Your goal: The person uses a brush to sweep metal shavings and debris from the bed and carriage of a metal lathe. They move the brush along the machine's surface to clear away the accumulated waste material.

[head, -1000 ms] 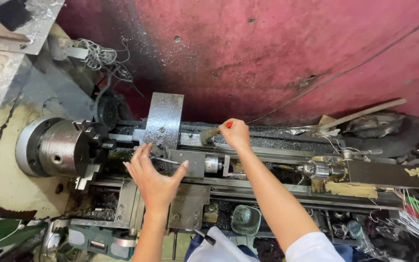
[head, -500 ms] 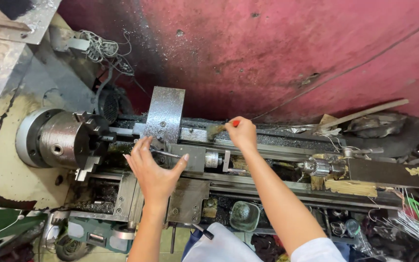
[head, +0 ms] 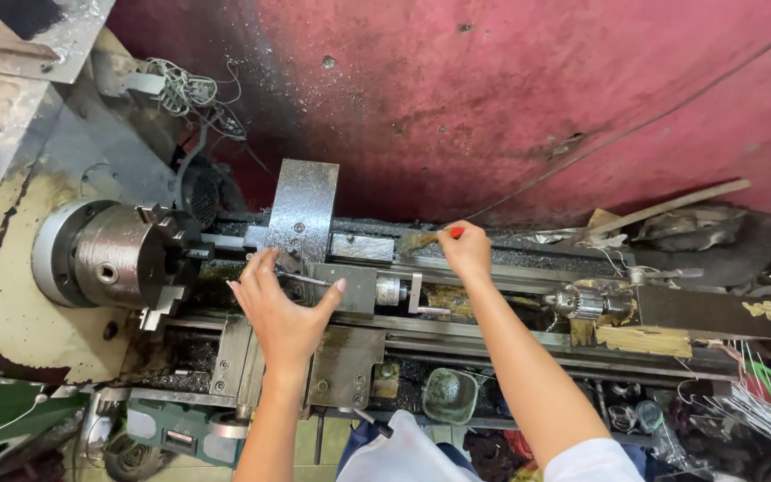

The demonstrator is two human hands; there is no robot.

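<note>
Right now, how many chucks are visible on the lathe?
2. The large jaw chuck sits on the headstock at the left, beside the left hand. The small drill chuck sits on the tailstock, right of the right hand. None seem hidden.

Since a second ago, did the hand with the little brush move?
Yes. The right hand with the brush slid rightward along the lathe bed, away from the upright metal plate and nearer the drill chuck.

Both forearms are bare. A short white sleeve [head: 592,460] covers the right upper arm; a white garment [head: 399,457] covers the torso.
</note>
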